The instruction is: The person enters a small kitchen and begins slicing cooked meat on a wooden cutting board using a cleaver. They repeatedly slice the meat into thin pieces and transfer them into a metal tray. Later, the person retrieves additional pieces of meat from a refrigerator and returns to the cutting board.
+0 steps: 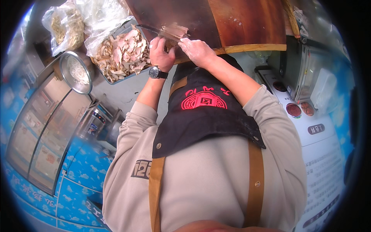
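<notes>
My right hand (197, 50), dusted whitish, grips the handle of a long knife. The dark blade (149, 28) points left over the wooden cutting board (179, 11), near its front edge. Beyond the blade lie thin pale slices, apparently of cooked meat (175, 30). With fingers curled close to the blade, my left hand (161, 55) steadies a brownish piece (170, 43) of the same food, partly hidden by the fingers. It wears a ring, and a black watch is on the wrist. Left of it, a grey tray (117, 82) is heaped with sliced meat (124, 52).
Clear plastic bags (66, 27), one holding noodle-like strands, lie at the upper left. Below them stands a steel bowl (76, 72) with white strands. A glass-paned window (43, 127) is at the left. At the right are a printed panel (316, 139) and a white plastic container (324, 87).
</notes>
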`<act>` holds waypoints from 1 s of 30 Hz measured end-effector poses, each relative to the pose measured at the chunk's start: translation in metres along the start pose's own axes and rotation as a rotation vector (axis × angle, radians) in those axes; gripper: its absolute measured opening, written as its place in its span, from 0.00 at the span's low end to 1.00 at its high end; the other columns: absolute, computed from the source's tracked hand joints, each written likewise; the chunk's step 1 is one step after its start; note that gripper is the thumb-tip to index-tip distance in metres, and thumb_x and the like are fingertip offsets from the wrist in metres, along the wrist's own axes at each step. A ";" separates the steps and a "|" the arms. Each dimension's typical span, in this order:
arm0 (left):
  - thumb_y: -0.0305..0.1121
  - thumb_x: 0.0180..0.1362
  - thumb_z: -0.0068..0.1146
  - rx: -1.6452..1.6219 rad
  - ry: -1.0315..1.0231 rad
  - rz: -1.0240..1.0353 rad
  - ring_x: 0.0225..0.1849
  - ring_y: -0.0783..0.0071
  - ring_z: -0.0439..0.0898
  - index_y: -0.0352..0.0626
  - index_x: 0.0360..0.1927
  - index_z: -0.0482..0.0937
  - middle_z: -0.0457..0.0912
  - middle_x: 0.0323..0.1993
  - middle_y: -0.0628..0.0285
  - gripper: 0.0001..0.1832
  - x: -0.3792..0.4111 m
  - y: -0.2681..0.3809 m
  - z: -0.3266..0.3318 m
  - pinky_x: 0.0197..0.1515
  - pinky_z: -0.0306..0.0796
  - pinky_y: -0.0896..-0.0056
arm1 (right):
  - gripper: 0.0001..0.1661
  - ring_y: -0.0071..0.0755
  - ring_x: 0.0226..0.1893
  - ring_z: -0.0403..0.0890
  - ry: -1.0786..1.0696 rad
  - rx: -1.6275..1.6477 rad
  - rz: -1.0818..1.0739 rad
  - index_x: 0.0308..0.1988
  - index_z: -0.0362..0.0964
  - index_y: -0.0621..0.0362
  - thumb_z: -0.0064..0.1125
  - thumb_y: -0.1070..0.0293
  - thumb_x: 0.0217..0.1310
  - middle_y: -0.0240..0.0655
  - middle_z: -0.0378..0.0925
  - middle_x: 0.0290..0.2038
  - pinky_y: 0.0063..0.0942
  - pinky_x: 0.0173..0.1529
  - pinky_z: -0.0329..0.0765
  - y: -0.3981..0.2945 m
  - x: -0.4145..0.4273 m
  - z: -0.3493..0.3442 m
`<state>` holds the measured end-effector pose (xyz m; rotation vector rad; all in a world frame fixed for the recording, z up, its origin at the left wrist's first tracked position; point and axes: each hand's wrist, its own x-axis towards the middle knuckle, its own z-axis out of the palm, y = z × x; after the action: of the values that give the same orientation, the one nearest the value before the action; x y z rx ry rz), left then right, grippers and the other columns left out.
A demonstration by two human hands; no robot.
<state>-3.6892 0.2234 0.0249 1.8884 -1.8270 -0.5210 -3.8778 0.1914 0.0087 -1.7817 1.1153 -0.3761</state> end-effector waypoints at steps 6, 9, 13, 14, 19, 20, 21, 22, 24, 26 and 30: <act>0.24 0.43 0.73 -0.013 0.023 0.027 0.52 0.43 0.79 0.37 0.46 0.80 0.81 0.48 0.49 0.23 0.001 0.000 0.002 0.56 0.74 0.50 | 0.18 0.63 0.34 0.86 -0.013 -0.027 0.067 0.44 0.72 0.57 0.49 0.53 0.80 0.51 0.84 0.31 0.56 0.39 0.83 0.006 -0.025 -0.015; 0.28 0.45 0.76 -0.004 0.052 0.019 0.53 0.47 0.80 0.37 0.49 0.83 0.84 0.50 0.50 0.24 -0.001 0.000 0.003 0.57 0.75 0.53 | 0.19 0.65 0.35 0.85 0.009 0.005 0.012 0.44 0.72 0.59 0.49 0.53 0.80 0.54 0.84 0.31 0.57 0.39 0.82 0.011 -0.032 -0.024; 0.27 0.46 0.75 -0.035 0.013 -0.007 0.51 0.46 0.79 0.39 0.48 0.83 0.83 0.47 0.51 0.22 -0.001 0.002 0.000 0.54 0.75 0.51 | 0.19 0.66 0.36 0.84 -0.042 -0.038 0.077 0.44 0.72 0.60 0.48 0.55 0.80 0.55 0.83 0.32 0.59 0.39 0.80 -0.022 -0.041 -0.042; 0.27 0.46 0.74 -0.040 -0.005 -0.024 0.50 0.45 0.79 0.39 0.46 0.82 0.82 0.46 0.50 0.21 -0.003 0.001 0.000 0.53 0.75 0.51 | 0.18 0.66 0.36 0.84 -0.051 -0.032 0.077 0.43 0.72 0.60 0.48 0.55 0.80 0.55 0.83 0.31 0.59 0.39 0.80 -0.031 -0.047 -0.047; 0.26 0.46 0.73 -0.066 0.025 0.001 0.47 0.44 0.78 0.39 0.43 0.82 0.80 0.42 0.50 0.18 -0.003 -0.002 0.004 0.50 0.75 0.50 | 0.17 0.67 0.35 0.84 -0.053 -0.016 0.101 0.43 0.71 0.60 0.49 0.56 0.80 0.54 0.83 0.31 0.58 0.40 0.80 -0.049 -0.064 -0.065; 0.26 0.46 0.73 -0.067 0.026 0.004 0.47 0.44 0.78 0.39 0.42 0.82 0.80 0.42 0.50 0.18 -0.003 -0.003 0.005 0.50 0.74 0.50 | 0.17 0.67 0.35 0.84 -0.065 -0.017 0.112 0.43 0.72 0.60 0.48 0.56 0.80 0.55 0.83 0.31 0.59 0.40 0.80 -0.050 -0.065 -0.066; 0.26 0.46 0.73 -0.068 0.027 0.007 0.47 0.44 0.78 0.39 0.42 0.82 0.80 0.42 0.50 0.18 -0.002 -0.003 0.005 0.50 0.74 0.50 | 0.17 0.67 0.35 0.84 -0.075 -0.019 0.124 0.43 0.72 0.60 0.48 0.56 0.80 0.55 0.83 0.30 0.59 0.40 0.80 -0.052 -0.065 -0.069; 0.26 0.46 0.73 -0.069 0.020 0.000 0.47 0.44 0.78 0.39 0.41 0.82 0.80 0.42 0.50 0.18 -0.001 -0.003 0.005 0.50 0.74 0.50 | 0.18 0.67 0.35 0.84 -0.086 -0.021 0.135 0.44 0.72 0.60 0.48 0.56 0.80 0.55 0.83 0.30 0.59 0.40 0.80 -0.052 -0.065 -0.071; 0.26 0.45 0.74 -0.071 0.006 -0.013 0.46 0.44 0.78 0.39 0.40 0.82 0.80 0.42 0.50 0.17 0.000 -0.001 0.003 0.50 0.74 0.50 | 0.17 0.67 0.34 0.84 -0.063 -0.012 0.110 0.43 0.71 0.61 0.49 0.57 0.80 0.55 0.82 0.29 0.58 0.38 0.80 -0.050 -0.064 -0.069; 0.26 0.45 0.74 -0.066 -0.010 -0.021 0.47 0.44 0.78 0.39 0.39 0.82 0.80 0.42 0.50 0.17 0.000 -0.002 0.002 0.50 0.74 0.50 | 0.16 0.66 0.32 0.84 -0.043 -0.013 0.069 0.42 0.71 0.61 0.50 0.58 0.80 0.56 0.81 0.28 0.58 0.37 0.80 -0.047 -0.061 -0.067; 0.27 0.44 0.75 -0.065 -0.013 -0.033 0.48 0.45 0.79 0.39 0.39 0.81 0.81 0.44 0.50 0.18 -0.002 -0.005 0.003 0.52 0.75 0.51 | 0.16 0.66 0.29 0.83 -0.034 -0.016 0.005 0.40 0.71 0.62 0.53 0.60 0.79 0.55 0.80 0.26 0.57 0.34 0.79 -0.043 -0.052 -0.063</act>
<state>-3.6870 0.2249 0.0202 1.8790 -1.7685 -0.5982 -3.9254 0.2028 0.0871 -1.7925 1.1011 -0.3337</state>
